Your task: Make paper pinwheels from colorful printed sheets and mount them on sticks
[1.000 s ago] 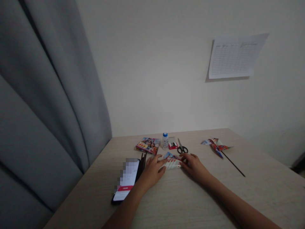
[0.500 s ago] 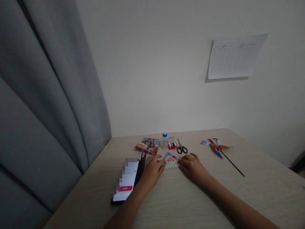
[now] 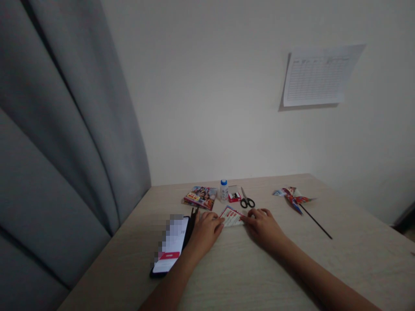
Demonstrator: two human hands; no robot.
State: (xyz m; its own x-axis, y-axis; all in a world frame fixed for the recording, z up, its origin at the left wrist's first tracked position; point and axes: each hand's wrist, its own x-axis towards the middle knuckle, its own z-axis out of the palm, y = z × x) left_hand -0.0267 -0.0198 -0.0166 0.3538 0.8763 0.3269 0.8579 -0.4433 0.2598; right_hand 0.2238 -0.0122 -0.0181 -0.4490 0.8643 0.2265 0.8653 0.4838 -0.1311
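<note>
Folded printed paper (image 3: 231, 217) sits on the counter (image 3: 233, 268) between both hands, near side of scissors (image 3: 247, 202) and red box (image 3: 234, 197). Right hand (image 3: 262, 222): grip narrow, holding paper's right edge. Left hand (image 3: 206, 225): fingers touching left edge, can't tell if that grip pinches. Phone (image 3: 172, 248) left of it; pinwheel (image 3: 294, 200) well apart, far right.

A dimly lit off-white wall (image 3: 207, 95) bearing a printed white paper sheet (image 3: 316, 80) rises behind a pale wood-grain table (image 3: 233, 272), with a grey fabric curtain (image 3: 97, 86) at left.
</note>
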